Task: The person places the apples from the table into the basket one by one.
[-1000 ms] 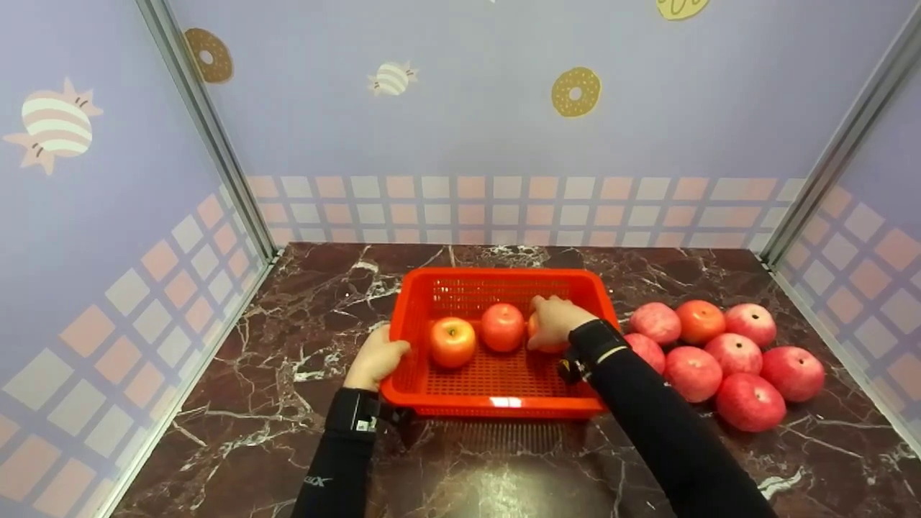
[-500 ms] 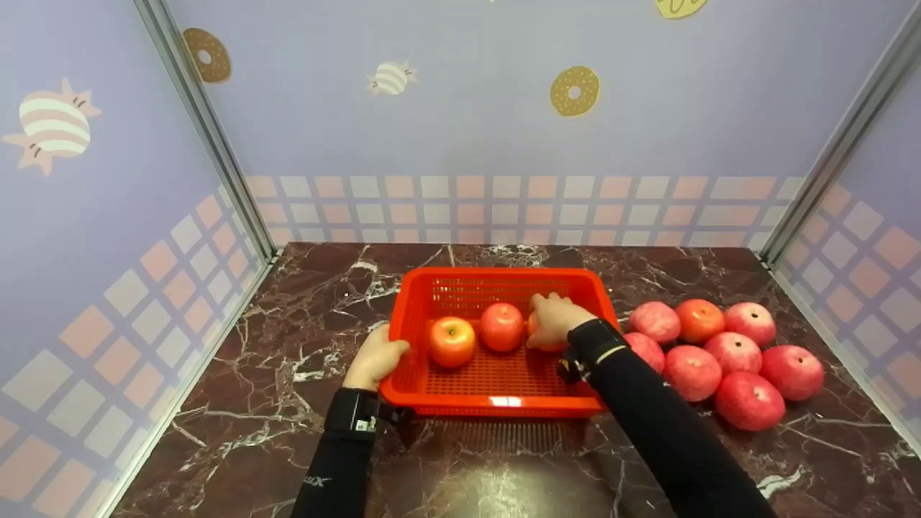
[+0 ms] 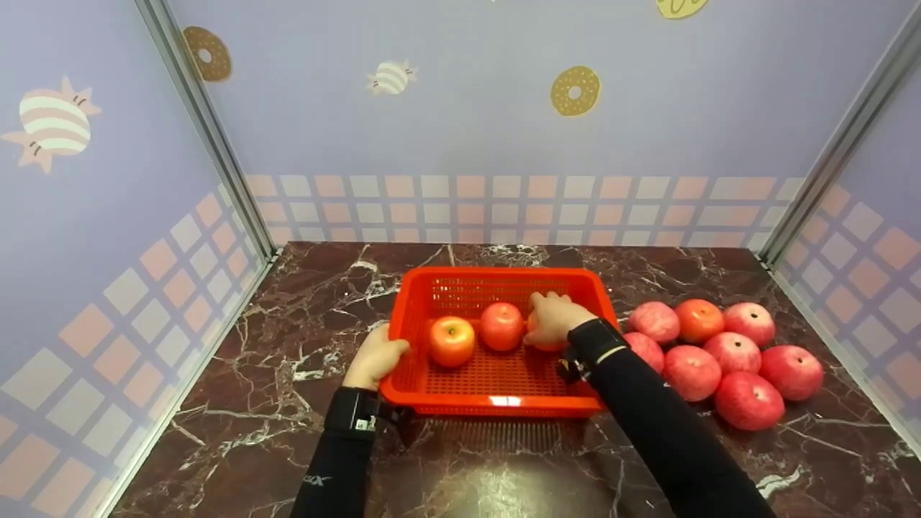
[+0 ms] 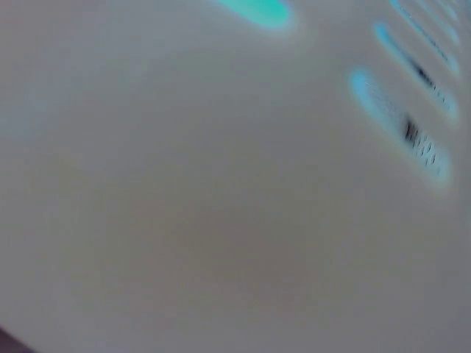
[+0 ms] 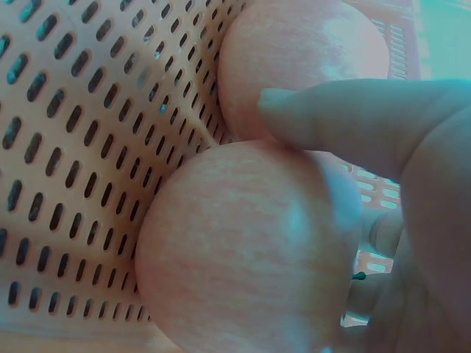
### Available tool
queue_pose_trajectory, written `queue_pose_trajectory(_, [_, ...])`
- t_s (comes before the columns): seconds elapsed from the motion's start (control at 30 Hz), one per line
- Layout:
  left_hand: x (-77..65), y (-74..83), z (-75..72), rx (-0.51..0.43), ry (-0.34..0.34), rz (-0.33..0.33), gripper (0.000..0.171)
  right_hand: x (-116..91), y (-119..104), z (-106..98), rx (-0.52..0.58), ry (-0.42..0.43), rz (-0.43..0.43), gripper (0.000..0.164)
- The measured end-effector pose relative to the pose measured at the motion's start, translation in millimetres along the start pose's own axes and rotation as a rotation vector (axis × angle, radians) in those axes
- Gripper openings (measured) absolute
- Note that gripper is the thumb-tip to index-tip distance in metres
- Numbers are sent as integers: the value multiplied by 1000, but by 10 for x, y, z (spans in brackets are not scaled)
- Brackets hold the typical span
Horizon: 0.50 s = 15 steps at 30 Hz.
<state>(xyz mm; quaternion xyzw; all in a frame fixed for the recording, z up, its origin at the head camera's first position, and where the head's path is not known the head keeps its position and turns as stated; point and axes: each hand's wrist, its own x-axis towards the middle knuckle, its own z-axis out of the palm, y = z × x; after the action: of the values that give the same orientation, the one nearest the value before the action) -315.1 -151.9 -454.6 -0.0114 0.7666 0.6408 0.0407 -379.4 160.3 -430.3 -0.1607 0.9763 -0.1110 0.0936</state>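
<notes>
A red plastic basket (image 3: pixel 446 404) stands on the marble-patterned surface with several apples inside. At its left side my left hand (image 3: pixel 375 357) grips the rim, thumb over the inner wall. Inside the basket's right part, my right hand (image 3: pixel 558 319) holds an apple (image 5: pixel 243 250), fingers curled round its far side. The thumb lies across the top, close to a second apple (image 5: pixel 294 59) in the right wrist view. To the left in the basket sit a yellow-red apple (image 3: pixel 452 342) and a red apple (image 3: pixel 502 326). The left wrist view shows mostly blurred basket wall (image 4: pixel 221 184).
Several red apples, one of them this front apple (image 3: pixel 750 401), lie grouped on the surface right of the basket, beside the right sleeve (image 3: pixel 655 410). Patterned panels (image 3: pixel 460 129) enclose the back and both sides.
</notes>
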Motion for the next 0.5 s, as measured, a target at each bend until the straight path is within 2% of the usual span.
queue_pose_trajectory(0.37, [-3,2,-8,20,4,18,44,-19,-11,-30,11,56,-31,42])
queue_pose_trajectory(0.5, [-12,12,-6,18,2,14,43,-30,-9,-41,21,82,-29,39])
